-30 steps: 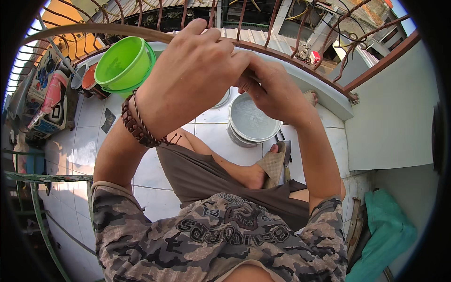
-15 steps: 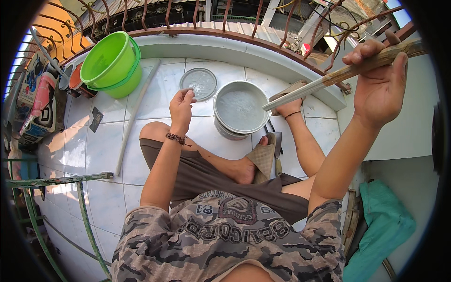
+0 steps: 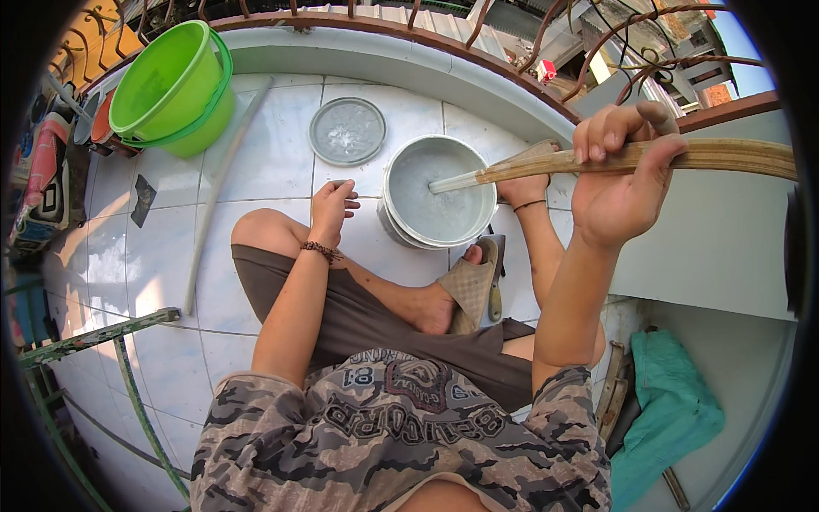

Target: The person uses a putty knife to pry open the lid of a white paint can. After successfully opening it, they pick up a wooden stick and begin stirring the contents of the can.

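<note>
Nearest me, my right hand (image 3: 621, 183) is wrapped fully closed around a long wooden stick (image 3: 597, 160), thumb on top, fingers curled over it, raised at about 2 o'clock from my lap. The stick looks stiff and light, dry wood, a rough enough surface that slipping seems unlikely; I grip it past mid-length, which I judge gives decent leverage for stirring. Its long axis runs nearly horizontal, far end off toward 3 o'clock, working tip pointing toward 9 o'clock and slightly down into the grey bucket (image 3: 439, 194). The tip sits inside the bucket, in or just over the pale grey liquid; I can't tell how deep. My left hand (image 3: 331, 207) is half open, fingers loosely bent, holding nothing, hovering near my left knee just beside the bucket's rim at its 9 o'clock. The bucket stands on white tiles, between my legs, a sandal (image 3: 474, 286) at its 5 o'clock. Farther out, a round grey lid (image 3: 347, 130) lies flat at 11 o'clock, and a green bucket (image 3: 175, 85) beyond at 10 o'clock.
</note>
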{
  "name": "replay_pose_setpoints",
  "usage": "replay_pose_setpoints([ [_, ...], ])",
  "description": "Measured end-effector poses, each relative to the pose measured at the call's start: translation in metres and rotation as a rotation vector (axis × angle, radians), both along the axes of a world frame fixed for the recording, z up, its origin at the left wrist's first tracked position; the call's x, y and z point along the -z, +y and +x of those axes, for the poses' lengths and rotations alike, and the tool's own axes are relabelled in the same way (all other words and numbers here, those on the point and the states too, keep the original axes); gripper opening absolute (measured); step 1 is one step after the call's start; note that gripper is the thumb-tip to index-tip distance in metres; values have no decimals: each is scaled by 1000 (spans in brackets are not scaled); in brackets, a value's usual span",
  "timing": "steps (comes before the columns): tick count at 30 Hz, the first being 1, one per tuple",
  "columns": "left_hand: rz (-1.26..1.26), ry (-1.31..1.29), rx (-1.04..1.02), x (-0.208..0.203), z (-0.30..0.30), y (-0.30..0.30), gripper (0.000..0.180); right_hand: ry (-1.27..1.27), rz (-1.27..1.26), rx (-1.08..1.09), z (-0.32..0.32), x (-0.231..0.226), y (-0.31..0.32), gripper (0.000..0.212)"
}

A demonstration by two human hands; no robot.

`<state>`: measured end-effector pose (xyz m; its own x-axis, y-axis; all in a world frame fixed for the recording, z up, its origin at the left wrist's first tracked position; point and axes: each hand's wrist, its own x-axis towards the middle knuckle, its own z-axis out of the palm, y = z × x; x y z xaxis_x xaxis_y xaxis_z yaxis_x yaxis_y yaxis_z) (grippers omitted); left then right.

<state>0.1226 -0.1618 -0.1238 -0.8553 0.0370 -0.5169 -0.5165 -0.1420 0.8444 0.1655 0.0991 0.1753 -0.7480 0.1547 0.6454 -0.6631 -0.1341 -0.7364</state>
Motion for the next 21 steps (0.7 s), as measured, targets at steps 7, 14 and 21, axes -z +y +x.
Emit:
replay_pose_setpoints([
  [7, -54, 155, 24, -5, 0, 6, 37, -145, -21, -84, -27, 45, -26, 52],
  [14, -1, 166, 49, -5, 2, 8, 38, -366, -6, 112, -44, 69, -57, 53],
  [21, -4, 334, 126, -7, 11, 13, 36, -191, 25, 20, -75, 82, -62, 56],
])
